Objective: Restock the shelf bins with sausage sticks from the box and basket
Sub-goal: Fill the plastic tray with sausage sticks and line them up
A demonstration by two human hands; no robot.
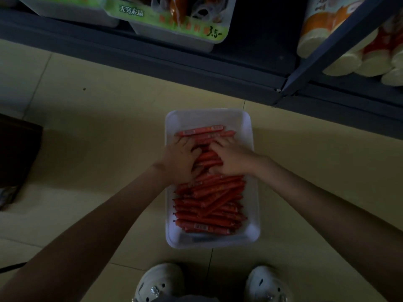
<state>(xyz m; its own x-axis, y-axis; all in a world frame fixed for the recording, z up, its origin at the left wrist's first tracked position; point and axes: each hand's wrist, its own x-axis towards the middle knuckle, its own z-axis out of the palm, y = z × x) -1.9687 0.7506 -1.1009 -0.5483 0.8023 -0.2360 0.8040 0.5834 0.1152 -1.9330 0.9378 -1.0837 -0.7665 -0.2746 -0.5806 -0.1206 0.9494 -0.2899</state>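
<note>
Dozens of sausage sticks (209, 199) lie crosswise in the white bin (172, 236); left hand (180, 161) and right hand (234, 159) press them, fingers (182, 141) flat.

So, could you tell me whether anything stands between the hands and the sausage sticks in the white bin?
No, nothing visible does: the left hand and right hand both touch the sausage sticks in the white bin on the floor.
</note>
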